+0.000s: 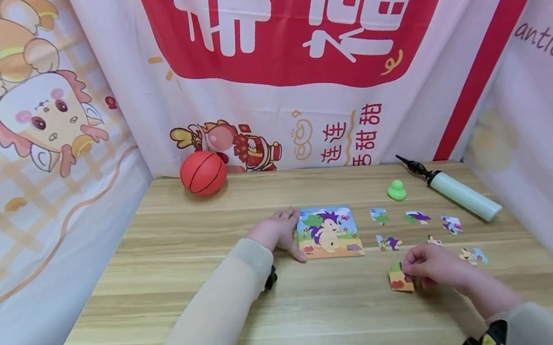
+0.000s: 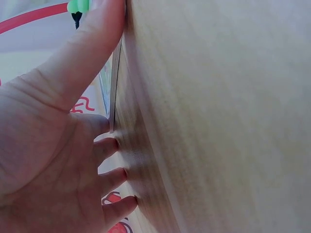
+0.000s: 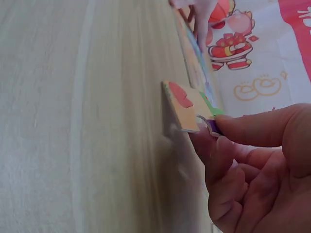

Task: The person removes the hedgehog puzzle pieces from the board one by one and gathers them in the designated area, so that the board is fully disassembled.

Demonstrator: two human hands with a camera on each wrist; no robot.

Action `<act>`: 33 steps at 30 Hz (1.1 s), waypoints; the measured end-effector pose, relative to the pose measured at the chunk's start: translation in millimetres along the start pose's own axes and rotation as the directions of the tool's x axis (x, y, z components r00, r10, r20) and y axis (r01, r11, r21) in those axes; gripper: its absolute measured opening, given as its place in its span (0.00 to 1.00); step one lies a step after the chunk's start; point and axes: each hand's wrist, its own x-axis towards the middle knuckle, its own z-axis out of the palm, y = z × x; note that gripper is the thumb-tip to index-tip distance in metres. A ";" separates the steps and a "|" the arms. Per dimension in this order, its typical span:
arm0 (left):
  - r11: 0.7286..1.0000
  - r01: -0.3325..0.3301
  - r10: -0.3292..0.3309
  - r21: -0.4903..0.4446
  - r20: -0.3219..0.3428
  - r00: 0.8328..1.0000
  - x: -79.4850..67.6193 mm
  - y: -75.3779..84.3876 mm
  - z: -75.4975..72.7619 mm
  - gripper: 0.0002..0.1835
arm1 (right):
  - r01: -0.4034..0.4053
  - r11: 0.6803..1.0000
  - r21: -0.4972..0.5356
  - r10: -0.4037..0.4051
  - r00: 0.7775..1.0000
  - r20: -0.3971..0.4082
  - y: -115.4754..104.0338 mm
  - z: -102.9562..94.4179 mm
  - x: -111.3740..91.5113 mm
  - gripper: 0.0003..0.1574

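My right hand (image 1: 432, 264) pinches a jigsaw puzzle piece (image 1: 400, 280) between thumb and fingers. In the right wrist view this puzzle piece (image 3: 187, 104) shows orange ground, a red shape and a bit of green, tilted just off the tabletop. My left hand (image 1: 283, 231) rests on the table along the left edge of a square puzzle board (image 1: 329, 233) with a purple hedgehog picture. Its thumb and fingertips touch the board's side and the wood, fairly straight, in the left wrist view. Several loose puzzle pieces (image 1: 417, 217) lie right of the board, near my right hand.
A red toy basketball (image 1: 203, 173) sits at the back left of the wooden table (image 1: 178, 297). Toward the back right are a small green toy (image 1: 396, 190) and a hand pump (image 1: 463, 194) with a black nozzle. Printed cloth (image 1: 299, 101) hangs behind and beside the table.
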 end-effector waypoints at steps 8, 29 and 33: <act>0.996 -0.023 0.023 0.091 -0.006 1.000 1.6 -0.6 0.5 0.74 | -0.108 0.991 -0.084 0.099 0.989 -0.106 4.9 1.6 3.9 0.06; 0.999 -0.008 0.007 0.045 0.012 1.000 -2.6 1.8 -1.8 0.73 | -0.050 0.996 -0.078 0.041 0.992 -0.119 -24.9 6.1 34.3 0.11; 0.999 -0.005 0.004 0.040 0.009 1.000 -2.3 1.4 -2.0 0.72 | -0.019 0.996 -0.090 0.010 0.994 -0.105 -42.9 17.1 49.3 0.10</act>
